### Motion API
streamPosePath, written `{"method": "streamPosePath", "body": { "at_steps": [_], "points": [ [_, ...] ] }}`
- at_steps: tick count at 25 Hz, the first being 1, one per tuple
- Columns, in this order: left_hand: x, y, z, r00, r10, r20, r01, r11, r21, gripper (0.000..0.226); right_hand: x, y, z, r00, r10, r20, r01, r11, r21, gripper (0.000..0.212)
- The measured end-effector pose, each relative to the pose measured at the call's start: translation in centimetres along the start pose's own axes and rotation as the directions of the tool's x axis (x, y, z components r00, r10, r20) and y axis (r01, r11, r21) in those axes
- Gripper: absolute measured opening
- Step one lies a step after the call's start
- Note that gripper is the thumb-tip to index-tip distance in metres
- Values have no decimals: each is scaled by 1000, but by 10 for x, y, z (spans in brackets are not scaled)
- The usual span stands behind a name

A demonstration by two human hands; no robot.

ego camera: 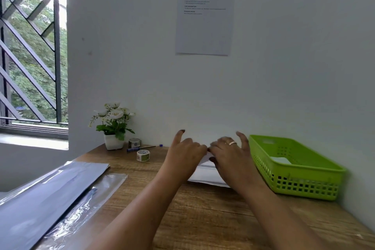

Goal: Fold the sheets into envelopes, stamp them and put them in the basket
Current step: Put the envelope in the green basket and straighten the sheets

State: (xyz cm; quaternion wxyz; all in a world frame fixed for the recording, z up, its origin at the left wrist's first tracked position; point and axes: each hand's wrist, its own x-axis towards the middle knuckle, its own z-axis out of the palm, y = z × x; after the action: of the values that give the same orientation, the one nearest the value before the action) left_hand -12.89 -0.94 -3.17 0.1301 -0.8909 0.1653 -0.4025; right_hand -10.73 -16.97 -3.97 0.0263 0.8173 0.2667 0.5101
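Note:
A white sheet (205, 175) lies on the wooden desk (203, 215) near the wall, partly folded. My left hand (185, 153) and my right hand (229, 153) meet over its far part, thumbs and fingers pinching a raised fold of the paper between them. My hands cover most of the sheet. The green plastic basket (300, 180) stands to the right of my right hand, with white paper (281, 160) inside it. A roll of stamp stickers (143, 155) lies to the left of my left hand, and a second roll (134, 142) stands behind it.
A potted white flower (113, 128) stands at the desk's back left. A blue pen (140, 148) lies beside the rolls. Clear plastic sleeves with dark sheets (50, 199) cover the desk's left side. A printed page (205, 14) hangs on the wall; a barred window (30, 46) is at left.

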Motion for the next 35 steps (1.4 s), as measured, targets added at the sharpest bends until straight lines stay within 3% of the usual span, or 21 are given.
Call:
{"method": "streamPosePath", "body": {
  "at_steps": [3, 6, 9, 12, 14, 16, 18, 20, 22, 24, 26, 28, 30, 35],
  "points": [
    [3, 8, 1, 992, 78, -102, -77, 997, 18, 18, 0, 3, 0, 998, 25, 52, -21, 997, -69, 30],
    [-1, -1, 7, 990, 50, -133, -49, 999, 12, 29, -5, 22, -3, 983, 97, 156, -89, 994, -56, 36],
    [-9, -23, 14, 986, -94, -135, 97, 995, 15, 37, -2, 30, -17, 936, 179, 303, -204, 978, 53, 38],
    [-22, -53, 20, 926, -354, -133, 357, 934, -7, 30, -2, 35, -29, 923, 227, 310, -260, 963, 69, 42],
    [-31, -68, 21, 861, -504, -64, 503, 864, -30, 25, -4, 36, -28, 913, 231, 337, -263, 963, 51, 44],
    [-32, -70, 22, 847, -531, 24, 531, 841, -103, 26, -4, 34, -21, 877, 234, 420, -304, 947, 108, 42],
    [-24, -60, 25, 875, -458, 155, 483, 822, -302, 29, -3, 29, -13, 780, 187, 597, -324, 937, 130, 39],
    [-17, -38, 32, 880, -251, 403, 430, 783, -450, 33, -4, 21, -8, 582, 82, 809, -279, 955, 104, 41],
    [-15, -16, 36, 774, -40, 632, 396, 810, -433, 43, -4, 18, -11, 387, 23, 922, -285, 954, 95, 51],
    [-18, -2, 39, 685, 16, 728, 370, 853, -368, 52, -2, 21, -14, 295, 3, 955, -304, 948, 91, 56],
    [-21, 2, 39, 661, 18, 750, 384, 851, -358, 55, -2, 20, -13, 247, -16, 969, -274, 958, 86, 65],
    [-23, 4, 40, 640, 13, 768, 391, 856, -340, 56, -5, 14, -8, 271, 2, 963, -273, 959, 75, 73],
    [-25, 4, 37, 626, -16, 780, 404, 862, -307, 57, -9, 6, -1, 342, 17, 939, -323, 941, 101, 73],
    [-37, -22, 12, 666, -210, 716, 579, 750, -320, 52, -6, -26, -3, 590, -37, 807, -253, 940, 228, 69]
  ]
}}
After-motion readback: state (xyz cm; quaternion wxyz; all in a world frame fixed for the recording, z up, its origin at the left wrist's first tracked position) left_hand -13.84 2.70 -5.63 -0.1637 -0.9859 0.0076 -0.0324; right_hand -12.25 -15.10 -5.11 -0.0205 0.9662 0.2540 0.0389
